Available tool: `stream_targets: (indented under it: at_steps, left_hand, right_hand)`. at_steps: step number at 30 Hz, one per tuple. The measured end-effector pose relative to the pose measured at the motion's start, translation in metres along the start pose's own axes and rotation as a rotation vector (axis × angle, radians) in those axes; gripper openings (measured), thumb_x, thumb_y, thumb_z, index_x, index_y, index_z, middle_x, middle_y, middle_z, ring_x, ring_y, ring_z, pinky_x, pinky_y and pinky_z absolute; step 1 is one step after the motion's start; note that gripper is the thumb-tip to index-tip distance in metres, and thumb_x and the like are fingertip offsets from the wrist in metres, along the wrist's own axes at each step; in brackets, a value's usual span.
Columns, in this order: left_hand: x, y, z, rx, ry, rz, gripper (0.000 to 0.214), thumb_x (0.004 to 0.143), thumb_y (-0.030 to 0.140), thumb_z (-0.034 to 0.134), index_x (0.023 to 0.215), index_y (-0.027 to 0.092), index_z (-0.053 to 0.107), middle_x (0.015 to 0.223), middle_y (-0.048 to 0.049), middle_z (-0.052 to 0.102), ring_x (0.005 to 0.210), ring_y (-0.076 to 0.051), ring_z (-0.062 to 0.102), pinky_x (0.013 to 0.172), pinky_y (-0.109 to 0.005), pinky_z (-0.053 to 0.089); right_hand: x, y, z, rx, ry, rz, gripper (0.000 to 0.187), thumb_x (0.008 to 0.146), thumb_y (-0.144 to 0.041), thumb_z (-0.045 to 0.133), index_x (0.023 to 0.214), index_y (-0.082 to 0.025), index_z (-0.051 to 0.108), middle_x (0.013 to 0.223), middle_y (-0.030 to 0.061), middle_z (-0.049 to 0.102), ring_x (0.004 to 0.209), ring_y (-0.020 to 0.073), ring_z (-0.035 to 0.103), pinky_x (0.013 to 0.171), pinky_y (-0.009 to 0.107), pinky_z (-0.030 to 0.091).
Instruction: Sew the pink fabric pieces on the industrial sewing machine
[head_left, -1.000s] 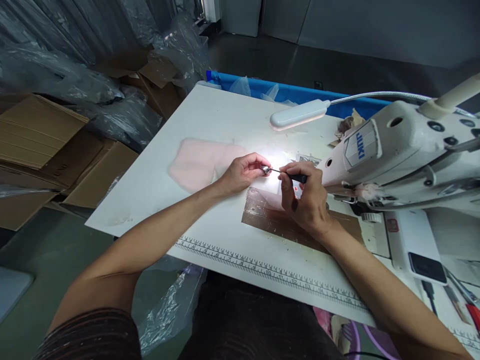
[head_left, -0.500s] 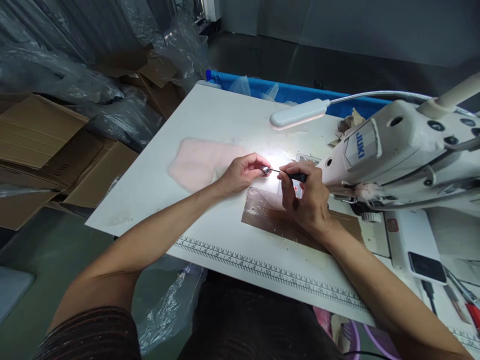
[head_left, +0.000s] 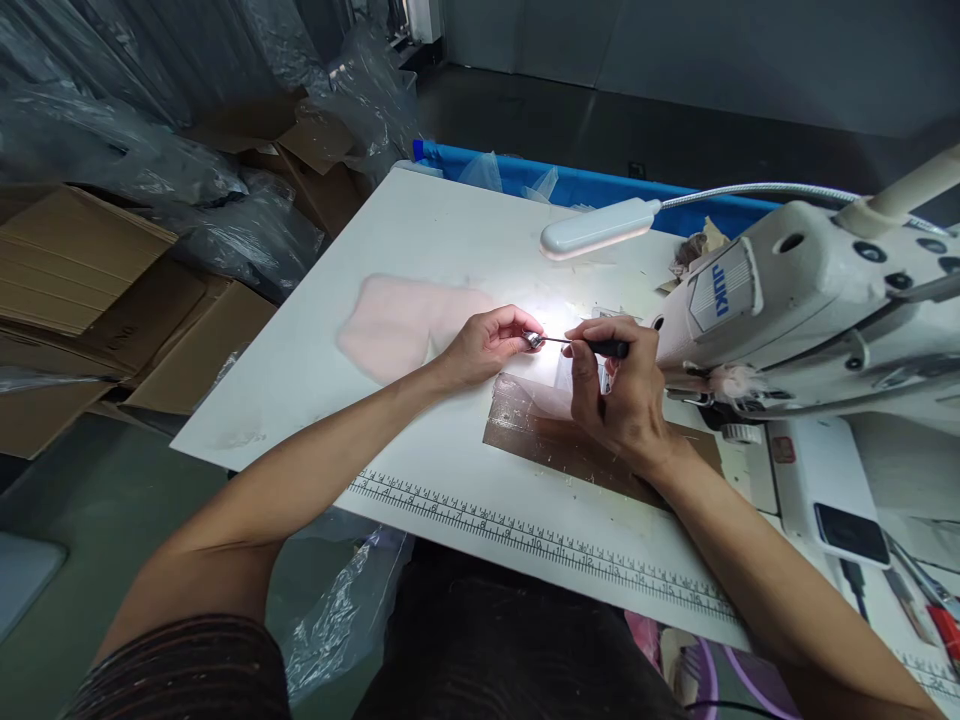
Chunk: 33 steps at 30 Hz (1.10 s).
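Pinched between the thumb and fingers of my left hand [head_left: 491, 345] is a small round metal part [head_left: 533, 340], shaped like a bobbin case. My right hand [head_left: 619, 390] grips the black handle of a thin screwdriver [head_left: 611, 348]. The blade points left, its tip at the metal part. Both hands are raised over the white table [head_left: 300, 350], in the bright spot under the lamp [head_left: 598, 228]. Fingers partly cover the metal part, so its details are hidden. A pale pink fabric piece [head_left: 401, 325] lies flat beyond my left forearm.
A white sewing machine [head_left: 795, 290] stands on the right. Under my right hand lies a brown sheet [head_left: 525, 430]; a printed ruler [head_left: 540, 545] runs along the front edge. A dark-screened device [head_left: 851, 533] lies at right. Cardboard boxes [head_left: 187, 330] stand left, and a blue bin [head_left: 600, 182] behind.
My right hand has shifted slightly right with the screwdriver, and its handle sits farther from the metal part. My left hand has barely moved.
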<state>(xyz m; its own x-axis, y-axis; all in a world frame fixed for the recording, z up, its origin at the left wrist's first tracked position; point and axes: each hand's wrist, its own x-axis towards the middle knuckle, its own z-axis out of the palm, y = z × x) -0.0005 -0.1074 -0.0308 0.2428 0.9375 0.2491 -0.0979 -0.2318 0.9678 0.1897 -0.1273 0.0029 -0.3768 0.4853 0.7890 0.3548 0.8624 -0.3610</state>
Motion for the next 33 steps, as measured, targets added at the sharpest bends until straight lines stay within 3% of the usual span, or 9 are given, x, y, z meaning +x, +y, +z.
stream_targets:
  at_steps: [18, 33]
  left_hand:
    - [0.0002, 0.0020, 0.0000, -0.029, -0.017, 0.019, 0.008, 0.082, 0.010, 0.067, 0.089, 0.014, 0.068, 0.087, -0.0020, 0.066, 0.084, -0.012, 0.065, 0.087, -0.033, 0.055]
    - [0.0002, 0.0013, 0.0008, -0.008, -0.001, -0.017, 0.009, 0.080, 0.013, 0.068, 0.088, 0.015, 0.068, 0.088, -0.0027, 0.067, 0.085, -0.013, 0.064, 0.089, -0.037, 0.054]
  right_hand:
    - [0.0004, -0.0017, 0.0021, -0.023, 0.010, -0.004, 0.026, 0.096, -0.014, 0.052, 0.118, -0.023, 0.041, 0.099, 0.0058, 0.059, 0.084, 0.0146, 0.062, 0.061, 0.026, 0.052]
    - [0.0008, -0.0036, 0.0027, -0.037, 0.004, 0.005, 0.025, 0.097, -0.016, 0.050, 0.118, -0.024, 0.041, 0.097, 0.0038, 0.057, 0.080, 0.0134, 0.060, 0.063, 0.027, 0.053]
